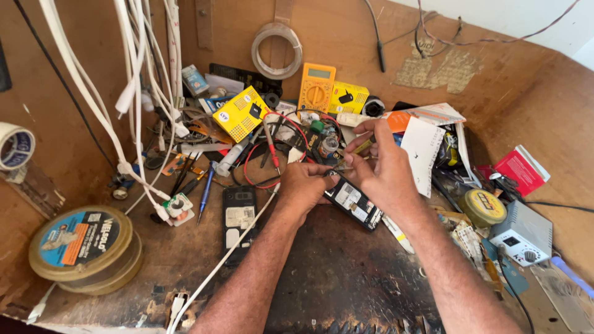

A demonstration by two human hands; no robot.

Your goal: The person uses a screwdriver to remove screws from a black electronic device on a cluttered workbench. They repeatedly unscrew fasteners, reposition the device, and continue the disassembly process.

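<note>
1. Head view: the left hand (304, 185) is closed on the near end of an opened black phone (352, 201) with its back cover off, pinning it against the dark worn middle of the desk (346, 278). The phone lies slanted, running from the left hand's fingers toward the desk's right side.
2. The right hand (380, 167) sits over the phone's far end, its fingers pinched around a thin yellowish tool (365, 146) — probably tweezers or a small driver, too small to tell which.
3. To do this well, I judge the left hand should press flat and firm so the phone cannot swivel while the tool tip works inside it.
4. The right wrist would do best braced low — the tip then moves in small, controlled strokes, not slipping across the exposed parts.
5. The red probe lead (272, 151) and the clutter of loose parts lie just beyond the hands, toward the desk's back edge; keep the tool hand from snagging them.
6. A second dark phone (239, 219) lies just left of the left forearm, a white cable (216, 266) crossing beside it, and a yellow multimeter (316, 86) leans at the back edge. None of them touches the work.
</note>
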